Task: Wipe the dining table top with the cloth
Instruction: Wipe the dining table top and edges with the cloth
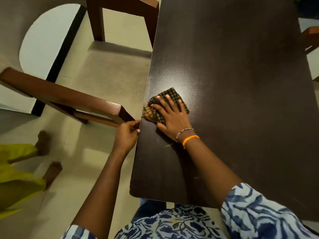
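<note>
Down on the dark brown desk (233, 87), the right hand (170, 116) lies flat on a folded checked cloth (172, 96), fingers straight and spread, pressing it against the top rather than clutching it. That cloth sits close to the desk's left long edge, with one tan-coloured corner poking out right at the rim. Around the right wrist are a beaded bracelet (184, 133) and an orange band (190, 139).

The left hand (126, 134) is at the same edge, just nearer the person than the cloth; its fingers are curled round the rim of the desk, thumb on top, so its grip is closed on the edge. A few pale specks and smears (165, 144) show on the surface near the right wrist.

Both arms come out of blue-and-white patterned sleeves (255, 213). Left of the desk stand two wooden chairs: one (69, 102) close to the left hand, its corner nearly meeting the desk edge, another (120, 7) farther up. On the tiled floor (103, 75) at the far left are the bare feet (51, 171) of another person in yellow-green clothing (15, 178), blurred.
</note>
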The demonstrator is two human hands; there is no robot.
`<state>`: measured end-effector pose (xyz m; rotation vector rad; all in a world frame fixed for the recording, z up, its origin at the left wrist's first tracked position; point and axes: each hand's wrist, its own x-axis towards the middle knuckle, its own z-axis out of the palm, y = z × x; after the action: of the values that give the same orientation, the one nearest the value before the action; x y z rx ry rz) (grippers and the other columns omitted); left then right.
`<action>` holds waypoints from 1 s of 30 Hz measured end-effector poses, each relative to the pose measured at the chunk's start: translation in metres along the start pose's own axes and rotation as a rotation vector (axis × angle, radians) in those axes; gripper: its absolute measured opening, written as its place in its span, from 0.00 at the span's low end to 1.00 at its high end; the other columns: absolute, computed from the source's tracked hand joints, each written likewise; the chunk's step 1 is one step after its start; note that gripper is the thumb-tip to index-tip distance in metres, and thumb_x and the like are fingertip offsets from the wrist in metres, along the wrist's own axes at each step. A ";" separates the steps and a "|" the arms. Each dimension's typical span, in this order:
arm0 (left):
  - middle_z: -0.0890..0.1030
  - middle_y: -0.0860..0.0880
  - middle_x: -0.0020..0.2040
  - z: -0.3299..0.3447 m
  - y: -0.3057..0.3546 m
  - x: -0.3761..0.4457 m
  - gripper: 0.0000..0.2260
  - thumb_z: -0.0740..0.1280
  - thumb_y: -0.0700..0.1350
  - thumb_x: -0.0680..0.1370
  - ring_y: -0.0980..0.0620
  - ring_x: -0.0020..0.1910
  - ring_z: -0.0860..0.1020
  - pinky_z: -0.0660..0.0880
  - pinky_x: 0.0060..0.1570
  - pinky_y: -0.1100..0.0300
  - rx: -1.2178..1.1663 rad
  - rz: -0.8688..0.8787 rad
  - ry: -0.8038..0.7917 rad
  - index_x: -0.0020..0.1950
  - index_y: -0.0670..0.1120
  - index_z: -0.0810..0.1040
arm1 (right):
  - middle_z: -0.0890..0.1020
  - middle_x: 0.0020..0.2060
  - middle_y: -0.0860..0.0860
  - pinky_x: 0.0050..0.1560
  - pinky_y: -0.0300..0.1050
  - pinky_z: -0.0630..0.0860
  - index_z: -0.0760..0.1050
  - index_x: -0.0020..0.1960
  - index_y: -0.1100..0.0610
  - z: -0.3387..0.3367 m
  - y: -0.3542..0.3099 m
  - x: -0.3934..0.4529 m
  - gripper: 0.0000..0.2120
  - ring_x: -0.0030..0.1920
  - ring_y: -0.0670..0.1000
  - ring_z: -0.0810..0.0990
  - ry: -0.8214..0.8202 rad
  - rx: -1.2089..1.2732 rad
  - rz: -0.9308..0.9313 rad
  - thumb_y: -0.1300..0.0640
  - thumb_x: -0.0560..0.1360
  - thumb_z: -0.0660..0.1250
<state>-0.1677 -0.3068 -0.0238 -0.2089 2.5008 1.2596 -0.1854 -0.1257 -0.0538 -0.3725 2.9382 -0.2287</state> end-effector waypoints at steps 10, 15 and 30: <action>0.82 0.41 0.52 -0.008 -0.008 0.020 0.14 0.66 0.28 0.72 0.50 0.48 0.78 0.74 0.47 0.61 -0.146 -0.095 -0.132 0.56 0.36 0.79 | 0.54 0.77 0.50 0.72 0.67 0.48 0.58 0.74 0.50 -0.009 0.094 -0.083 0.30 0.77 0.56 0.47 0.151 0.108 0.737 0.49 0.73 0.61; 0.82 0.44 0.49 -0.009 -0.019 0.026 0.14 0.67 0.28 0.72 0.50 0.49 0.80 0.77 0.47 0.60 -0.244 -0.099 -0.167 0.55 0.39 0.80 | 0.48 0.77 0.51 0.70 0.68 0.42 0.54 0.75 0.49 0.007 -0.006 -0.032 0.32 0.77 0.57 0.42 0.118 0.127 0.627 0.47 0.73 0.60; 0.78 0.47 0.58 -0.011 -0.033 -0.016 0.18 0.64 0.35 0.77 0.53 0.56 0.75 0.72 0.51 0.61 -0.519 -0.244 -0.237 0.66 0.42 0.73 | 0.49 0.77 0.46 0.74 0.61 0.44 0.53 0.75 0.45 -0.001 0.016 -0.064 0.32 0.77 0.52 0.43 0.028 0.071 0.368 0.49 0.73 0.61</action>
<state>-0.1460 -0.3354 -0.0370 -0.4420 1.8505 1.6872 -0.1280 -0.0940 -0.0457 0.1833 2.9450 -0.2864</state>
